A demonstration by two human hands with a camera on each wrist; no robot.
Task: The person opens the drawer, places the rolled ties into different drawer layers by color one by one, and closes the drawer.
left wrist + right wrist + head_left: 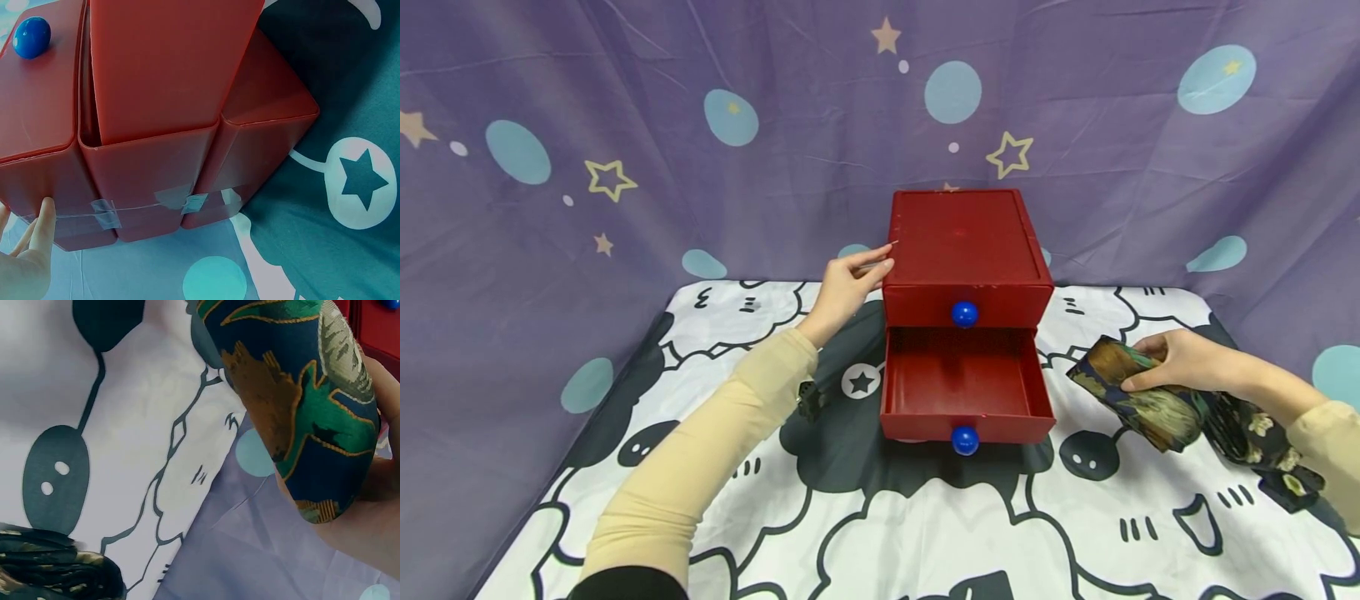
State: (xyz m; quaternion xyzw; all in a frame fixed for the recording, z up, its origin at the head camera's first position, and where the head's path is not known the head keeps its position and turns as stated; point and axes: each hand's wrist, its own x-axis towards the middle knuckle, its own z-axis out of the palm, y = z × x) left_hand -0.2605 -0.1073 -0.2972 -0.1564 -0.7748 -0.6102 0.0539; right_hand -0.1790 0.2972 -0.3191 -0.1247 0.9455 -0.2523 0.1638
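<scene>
A red drawer box point(964, 237) with blue knobs stands on the sheet. Below its top drawer, a lower drawer point(964, 379) is pulled out, its red floor showing. My left hand point(844, 287) rests its outstretched fingers against the box's left side, near the upper edge. On the right, my right hand point(1183, 360) grips a folded patterned cloth point(1161, 417), thumb on the near side. In the right wrist view the cloth point(287, 406) shows blue, green and brown with gold outlines. Beneath my right wrist lies a dark folded floral cloth point(1247, 429).
A white sheet point(752, 517) with black cartoon figures covers the surface. Behind it hangs a purple curtain point(820, 108) with stars and blue dots. Clear tape point(107, 214) runs along the box's side in the left wrist view.
</scene>
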